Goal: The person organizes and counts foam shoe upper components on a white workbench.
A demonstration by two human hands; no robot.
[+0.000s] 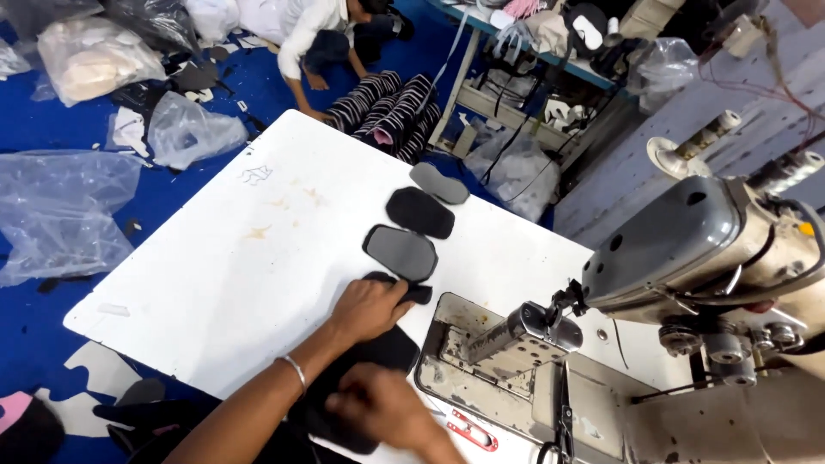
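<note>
While your left hand (371, 308) lies flat with its fingers pressed on a small black fabric piece (411, 290) at the near end of a row, your right hand (382, 404) rests on a larger black piece (378, 354) at the table's edge; it is blurred, so you cannot tell whether it grips. Beyond your left hand three more cut pieces (402, 252) lie in line on the white table (232, 258): one grey with a black rim, one black, one grey. A sewing machine (687, 258) stands right of your hands, red snips (471, 430) near its base. Another person (314, 39) crouches on the blue floor.
</note>
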